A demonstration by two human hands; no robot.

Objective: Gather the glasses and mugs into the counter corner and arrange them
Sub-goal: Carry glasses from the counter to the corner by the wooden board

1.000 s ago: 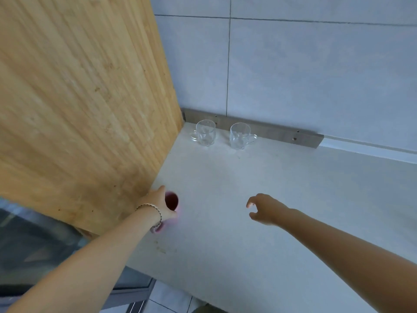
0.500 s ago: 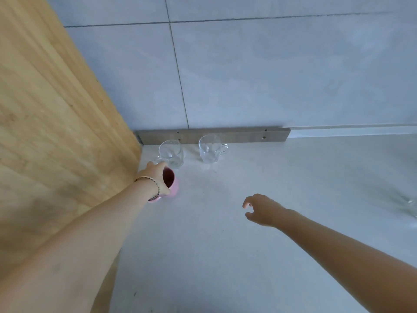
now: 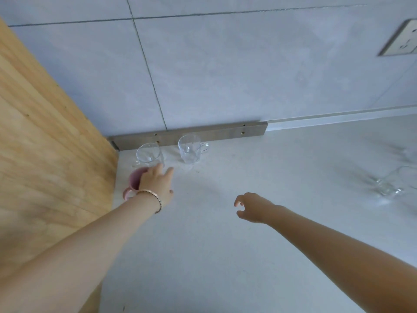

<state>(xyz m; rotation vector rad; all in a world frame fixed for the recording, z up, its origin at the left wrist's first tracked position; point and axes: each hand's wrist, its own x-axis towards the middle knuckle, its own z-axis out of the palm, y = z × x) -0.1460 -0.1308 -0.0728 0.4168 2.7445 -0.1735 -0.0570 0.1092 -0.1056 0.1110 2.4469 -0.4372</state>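
A pink mug [image 3: 134,182] stands on the white counter [image 3: 225,256] close to the wooden side panel, its handle towards me. My left hand [image 3: 158,185] lies over its right side with the fingers stretched out flat and apart, not wrapped around it. Just behind it, in the corner, stands a clear glass mug [image 3: 147,154]; a second clear glass mug [image 3: 189,150] stands to its right, handle to the right. My right hand [image 3: 250,207] hovers over the middle of the counter, fingers loosely curled, holding nothing. A blurred clear glass [image 3: 393,184] sits far right.
A tall wooden panel [image 3: 49,143] walls off the counter's left side. A grey metal strip [image 3: 225,132] runs along the foot of the tiled back wall. A wall socket [image 3: 402,39] is at the upper right.
My left hand carried the pink mug from the counter's front edge back to just in front of the corner glass mug, then spread its fingers. My right hand has hardly moved.
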